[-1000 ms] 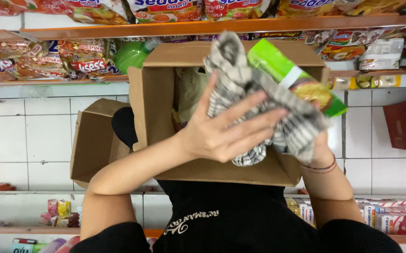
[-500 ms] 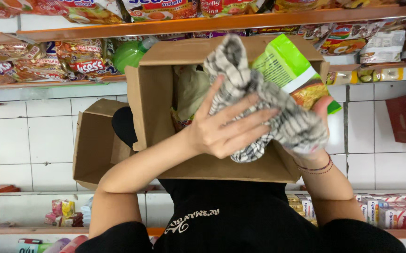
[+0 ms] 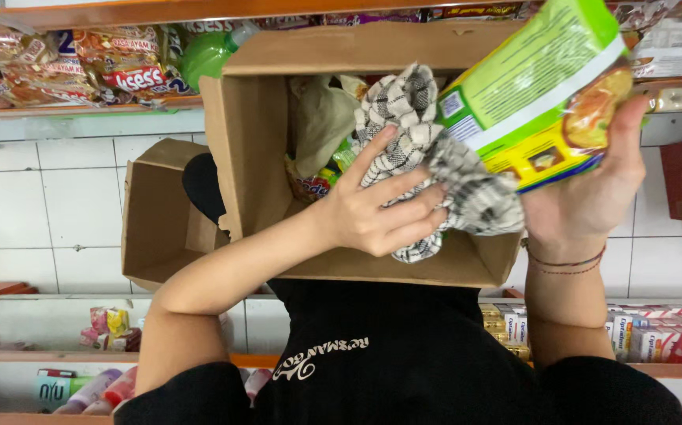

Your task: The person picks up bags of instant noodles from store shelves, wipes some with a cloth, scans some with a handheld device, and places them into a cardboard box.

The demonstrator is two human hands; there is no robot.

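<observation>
Left hand (image 3: 372, 212), head view: fingers spread and pressed over a bunched black-and-white checked cloth (image 3: 412, 110), gripping it against the near end of the packet. Right hand (image 3: 585, 197): clasped round the lower end of a green-and-yellow noodle packet (image 3: 538, 86), held tilted above the right corner of the box; thin cord bracelets (image 3: 565, 264) on the wrist. Cloth and packet touch, so the step in hand reads as wiping the packet down, mid-stroke. A further stroke would call for a firm right-hand hold while the cloth slides along the wrapper, with care not to crush it. Open cardboard box (image 3: 250, 149): directly under both hands, braced against the body, with more packets (image 3: 317, 126) lying inside at its far left. Smaller empty carton (image 3: 156, 212): left of the big box, touching its side. Edges: an orange shelf of snack packs (image 3: 113, 67) and a green bottle (image 3: 207, 51) stand close beyond the box's far rim; a shelf of small cartons (image 3: 656, 338) lies near right. Open room: over the box mouth and out to the left before the white tiles (image 3: 34, 205); tight on the far right.
</observation>
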